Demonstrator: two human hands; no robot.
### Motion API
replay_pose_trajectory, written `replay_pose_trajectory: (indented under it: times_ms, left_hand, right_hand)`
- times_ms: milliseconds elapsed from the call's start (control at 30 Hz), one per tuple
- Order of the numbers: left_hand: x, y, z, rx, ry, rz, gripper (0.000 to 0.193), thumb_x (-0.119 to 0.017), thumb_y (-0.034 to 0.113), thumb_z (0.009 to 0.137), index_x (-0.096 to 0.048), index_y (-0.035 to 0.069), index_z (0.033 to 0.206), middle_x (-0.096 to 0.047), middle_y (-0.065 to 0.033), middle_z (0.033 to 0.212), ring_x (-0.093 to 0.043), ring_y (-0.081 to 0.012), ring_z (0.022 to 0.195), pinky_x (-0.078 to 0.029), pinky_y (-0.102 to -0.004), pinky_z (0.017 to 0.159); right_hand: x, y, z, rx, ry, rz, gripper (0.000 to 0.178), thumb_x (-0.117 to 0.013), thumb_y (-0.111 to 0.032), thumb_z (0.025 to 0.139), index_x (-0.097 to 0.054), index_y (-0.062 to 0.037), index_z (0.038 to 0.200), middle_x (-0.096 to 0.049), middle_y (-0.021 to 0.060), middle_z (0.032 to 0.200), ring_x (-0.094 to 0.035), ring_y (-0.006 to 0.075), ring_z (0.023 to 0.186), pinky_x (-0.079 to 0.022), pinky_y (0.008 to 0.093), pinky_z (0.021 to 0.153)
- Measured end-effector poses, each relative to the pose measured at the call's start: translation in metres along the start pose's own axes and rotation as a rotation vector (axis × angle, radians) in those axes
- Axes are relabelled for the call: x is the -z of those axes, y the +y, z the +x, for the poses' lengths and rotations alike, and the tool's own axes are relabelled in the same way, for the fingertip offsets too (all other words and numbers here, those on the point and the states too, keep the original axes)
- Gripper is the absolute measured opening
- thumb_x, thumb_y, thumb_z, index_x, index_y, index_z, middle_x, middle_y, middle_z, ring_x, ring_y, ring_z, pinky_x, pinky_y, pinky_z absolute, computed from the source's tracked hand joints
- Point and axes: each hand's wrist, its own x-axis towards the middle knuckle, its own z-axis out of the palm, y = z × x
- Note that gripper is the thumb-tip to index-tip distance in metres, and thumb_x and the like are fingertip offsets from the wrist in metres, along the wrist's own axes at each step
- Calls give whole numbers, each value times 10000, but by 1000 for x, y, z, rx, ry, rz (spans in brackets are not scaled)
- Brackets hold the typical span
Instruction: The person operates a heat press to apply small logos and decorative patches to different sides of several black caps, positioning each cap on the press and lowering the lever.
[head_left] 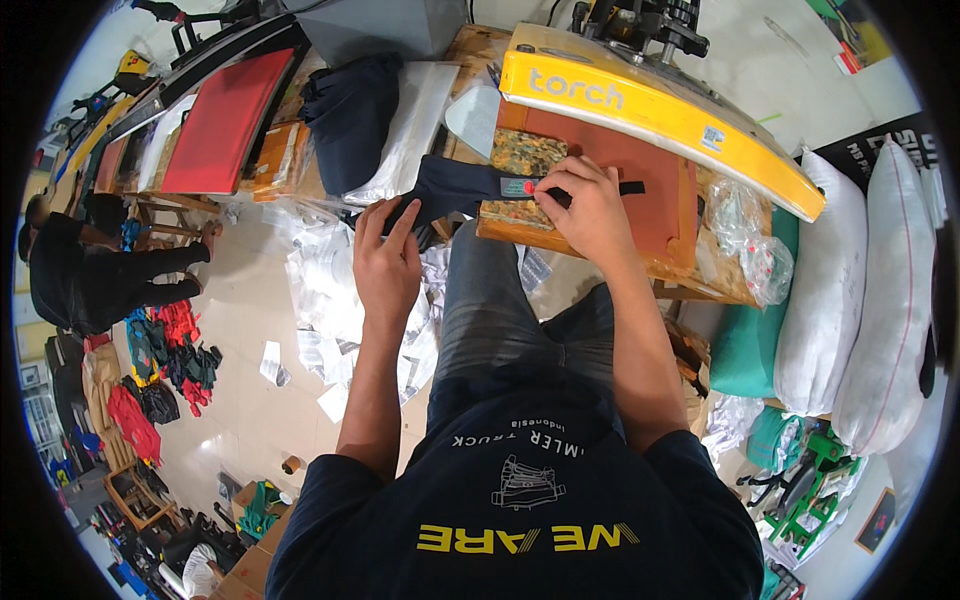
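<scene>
A dark cloth piece stretches across the near edge of the worktable, its narrow part lying over a mottled brown-yellow pad. On that narrow part sits a small grey printed label with red and green marks. My right hand is closed in a pinch at the label's right end, where a bit of red shows at the fingertips. Past it, the dark end of the strip sticks out. My left hand has its fingers stretched and apart, resting on the left part of the cloth; its thumb is hard to see.
A yellow machine housing hangs over a reddish-brown board. Folded dark cloth lies on the left beside plastic sheets. Clear plastic bags and white sacks are at right. Scattered papers cover the floor; another person stands far left.
</scene>
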Motion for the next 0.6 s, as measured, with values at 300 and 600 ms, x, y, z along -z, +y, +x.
replay_pose_trajectory:
  times_ms: [300, 600]
  left_hand:
    - [-2, -1, -1, -3, 2, 7, 471, -754, -68, 953, -884, 90, 1377, -793, -155, 1443, -713, -412, 1411, -594, -518, 1193]
    - [-1, 0, 0, -5, -10, 3, 489, -734, -84, 967, -870, 94, 1402, -781, -162, 1443, -716, -404, 1395, -596, -518, 1173]
  right_hand:
    - [1, -11, 19, 62, -54, -85, 23, -788, -106, 1045, -776, -118, 1061, -754, 50, 1125, -726, 325, 1192, -482, 532, 1076]
    - [-17, -31, 29, 204, -39, -7, 57, -785, -106, 1056, -758, -98, 1106, -751, 72, 1112, -747, 313, 1138, -524, 506, 1049]
